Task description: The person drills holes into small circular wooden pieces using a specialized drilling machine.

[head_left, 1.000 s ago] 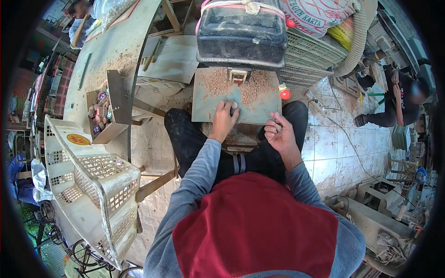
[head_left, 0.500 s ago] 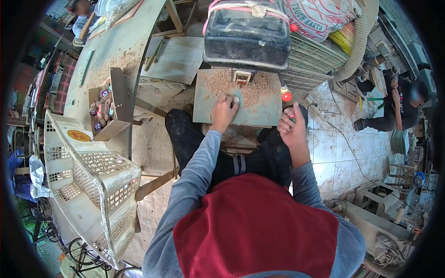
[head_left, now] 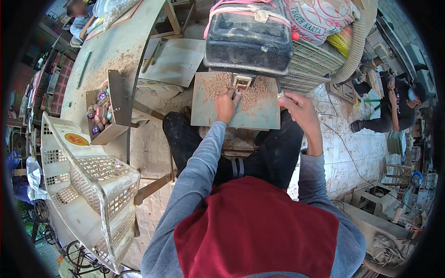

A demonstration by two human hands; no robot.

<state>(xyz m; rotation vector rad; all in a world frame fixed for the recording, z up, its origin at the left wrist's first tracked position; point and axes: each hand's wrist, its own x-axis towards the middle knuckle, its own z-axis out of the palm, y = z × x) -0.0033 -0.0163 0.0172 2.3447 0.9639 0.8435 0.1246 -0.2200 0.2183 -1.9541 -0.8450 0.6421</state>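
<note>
My left hand (head_left: 225,105) rests on the grey-green board (head_left: 211,118), its fingers bent together at the small metal-framed opening (head_left: 242,82) of a black-cased machine (head_left: 248,44). Whatever sits between its thumb and fingers is too small to make out. Beyond the board's right edge, my right hand (head_left: 301,110) is closed at a red ball knob (head_left: 280,104), which its fingers partly cover. The palm is turned away, so anything else inside it is hidden. Wood shavings (head_left: 252,96) are heaped around the opening.
To the left, a wooden box (head_left: 121,99) of small numbered pieces stands on a table (head_left: 69,104), near a cream plastic basket (head_left: 104,185). A ribbed hose (head_left: 359,53) and printed sack (head_left: 315,21) are behind the machine. A seated person (head_left: 401,99) is at the right.
My left hand has moved slightly forward to the opening. My right hand has turned over and reached forward to the red knob; the small red and green thing seen in its fingers is now hidden.
</note>
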